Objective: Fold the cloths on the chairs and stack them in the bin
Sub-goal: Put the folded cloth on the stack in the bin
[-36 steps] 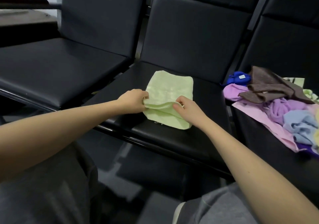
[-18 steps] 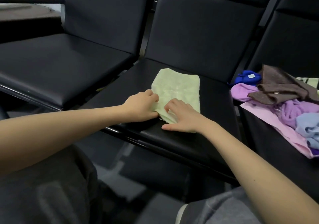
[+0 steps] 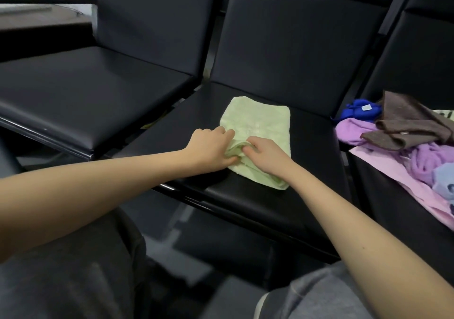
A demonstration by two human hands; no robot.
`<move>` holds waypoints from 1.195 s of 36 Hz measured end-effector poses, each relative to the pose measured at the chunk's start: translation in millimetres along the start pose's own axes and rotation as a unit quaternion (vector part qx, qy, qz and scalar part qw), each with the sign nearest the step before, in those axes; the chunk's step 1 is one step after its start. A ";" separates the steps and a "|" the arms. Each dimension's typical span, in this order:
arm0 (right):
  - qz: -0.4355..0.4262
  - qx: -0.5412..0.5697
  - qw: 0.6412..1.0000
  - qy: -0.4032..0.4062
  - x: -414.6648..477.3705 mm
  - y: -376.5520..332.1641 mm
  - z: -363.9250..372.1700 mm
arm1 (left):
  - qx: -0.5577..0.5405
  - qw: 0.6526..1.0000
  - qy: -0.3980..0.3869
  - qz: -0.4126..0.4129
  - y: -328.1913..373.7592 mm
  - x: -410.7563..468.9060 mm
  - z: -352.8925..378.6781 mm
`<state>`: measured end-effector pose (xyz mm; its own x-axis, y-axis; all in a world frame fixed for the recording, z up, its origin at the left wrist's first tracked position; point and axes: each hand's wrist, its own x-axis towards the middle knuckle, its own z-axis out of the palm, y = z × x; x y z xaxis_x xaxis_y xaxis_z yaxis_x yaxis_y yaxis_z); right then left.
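Observation:
A light green cloth [image 3: 260, 124] lies partly folded on the seat of the middle black chair [image 3: 312, 146]. My left hand [image 3: 211, 148] grips the cloth's near left edge, where the fabric bunches between my fingers. My right hand [image 3: 266, 155] pinches the same raised fold from the right, and the two hands almost touch. The cloth's far part lies flat. On the right chair sits a heap of unfolded cloths [image 3: 403, 146]: brown, purple, blue, pink and pale blue. No bin is in view.
A black chair [image 3: 86, 92] stands to the left with a bare seat. Backrests rise behind all the seats. Below the seats' front edge are the dark floor and my grey-trousered legs [image 3: 73, 282].
The hands first held up the cloth's near edge, then pressed it down flat. Now both hands have closed in together and pinch a fold at the cloth's near left part.

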<state>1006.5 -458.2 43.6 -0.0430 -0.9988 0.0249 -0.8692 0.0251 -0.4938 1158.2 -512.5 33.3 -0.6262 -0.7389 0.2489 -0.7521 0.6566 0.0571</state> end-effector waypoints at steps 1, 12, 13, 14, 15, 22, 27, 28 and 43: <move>0.001 0.002 1.000 0.001 0.7 -0.1 0.2 | 0.011 1.000 -0.005 -0.004 0.6 0.3 -2.0; 0.006 0.011 1.000 0.018 4.9 4.9 3.5 | -0.027 0.998 0.005 -0.052 7.2 -1.4 -24.3; 0.006 0.012 1.000 0.018 4.3 5.1 4.0 | -0.055 0.996 -0.006 -0.067 6.5 -1.3 -24.4; 0.005 0.012 1.000 0.017 4.4 5.4 5.0 | -0.076 0.994 -0.016 -0.081 5.1 -1.7 -23.4; 0.005 0.012 1.000 0.015 4.0 5.9 5.6 | -0.090 0.991 -0.025 -0.092 3.5 -2.4 -21.8; -0.027 0.023 0.999 -0.027 -2.8 3.7 -0.9 | -0.090 0.989 -0.080 -0.086 -2.5 -7.8 -18.2; -0.033 0.009 0.983 -0.179 -14.0 2.6 -19.5 | -0.129 0.979 -0.138 -0.076 2.6 -13.9 -32.5; -0.020 0.023 0.980 -0.196 -16.3 4.1 -22.9 | -0.153 0.971 -0.159 -0.090 0.4 -13.6 -34.6; 0.042 -0.020 0.989 -0.143 -37.7 73.4 -43.7 | -0.157 0.950 -0.241 0.118 -66.4 6.3 -11.9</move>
<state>922.8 -416.8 44.4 0.0204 -0.9644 -0.2636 -0.8872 0.1041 -0.4495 1206.7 -559.0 42.6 -0.8487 -0.4986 -0.1763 -0.5271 0.7701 0.3594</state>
